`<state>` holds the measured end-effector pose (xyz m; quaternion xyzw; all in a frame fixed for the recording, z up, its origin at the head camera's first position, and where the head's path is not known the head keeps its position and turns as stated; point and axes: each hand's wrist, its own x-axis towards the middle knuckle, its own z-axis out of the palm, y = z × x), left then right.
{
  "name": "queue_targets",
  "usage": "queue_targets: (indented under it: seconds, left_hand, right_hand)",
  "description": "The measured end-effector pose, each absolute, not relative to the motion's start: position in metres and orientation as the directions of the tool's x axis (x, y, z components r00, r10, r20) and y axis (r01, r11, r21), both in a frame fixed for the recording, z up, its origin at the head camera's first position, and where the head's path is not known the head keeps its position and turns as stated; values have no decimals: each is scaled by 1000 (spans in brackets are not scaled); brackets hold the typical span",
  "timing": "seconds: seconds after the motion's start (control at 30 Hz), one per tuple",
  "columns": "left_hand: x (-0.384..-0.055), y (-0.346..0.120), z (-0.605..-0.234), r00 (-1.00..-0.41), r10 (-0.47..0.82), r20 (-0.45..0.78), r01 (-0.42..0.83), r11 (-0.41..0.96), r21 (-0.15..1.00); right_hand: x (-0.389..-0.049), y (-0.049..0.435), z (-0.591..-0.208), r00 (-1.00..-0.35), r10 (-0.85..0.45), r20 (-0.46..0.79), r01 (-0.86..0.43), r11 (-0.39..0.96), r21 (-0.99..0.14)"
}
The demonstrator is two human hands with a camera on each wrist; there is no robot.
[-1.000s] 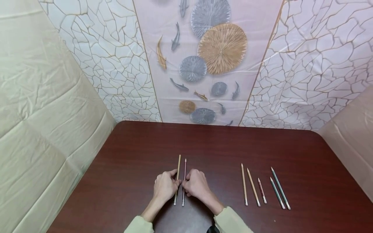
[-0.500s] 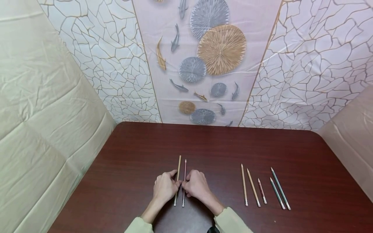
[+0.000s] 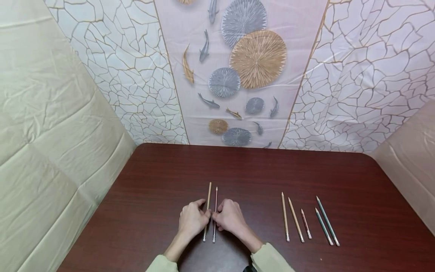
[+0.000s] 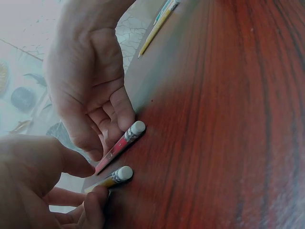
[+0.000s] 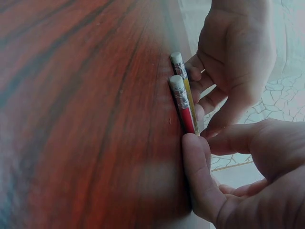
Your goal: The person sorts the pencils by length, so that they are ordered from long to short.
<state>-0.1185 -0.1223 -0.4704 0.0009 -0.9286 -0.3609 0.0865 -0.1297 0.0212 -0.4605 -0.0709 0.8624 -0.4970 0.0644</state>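
Side by side near the middle of the table lie a yellow pencil and a red pencil, a narrow gap between them. My left hand pinches the yellow one from the left, thumb and fingers at either side of its shaft. From the right, my right hand holds the red one between thumb and fingers. Both white erasers point toward me; the left wrist view shows the yellow pencil's eraser close to the table surface. Parts of both shafts are hidden by the fingers.
To the right on the dark wooden table lie two yellow pencils, a left one and a right one, a short red pencil and two green pencils, one shorter and one longer. A patterned curtain hangs behind.
Both hands and the two pencils they hold keep their places. Only the head view has tilted very slightly, so the scene sits a little lower.
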Motion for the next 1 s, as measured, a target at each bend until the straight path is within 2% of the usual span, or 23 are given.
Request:
queue_targets:
  seconds: [1.0]
  left_hand:
    - [-119, -127, -470, -986, -63, 155, 63, 719, 692]
  right_hand:
    - [-126, 29, -455, -975, -213, -70, -36, 454, -890]
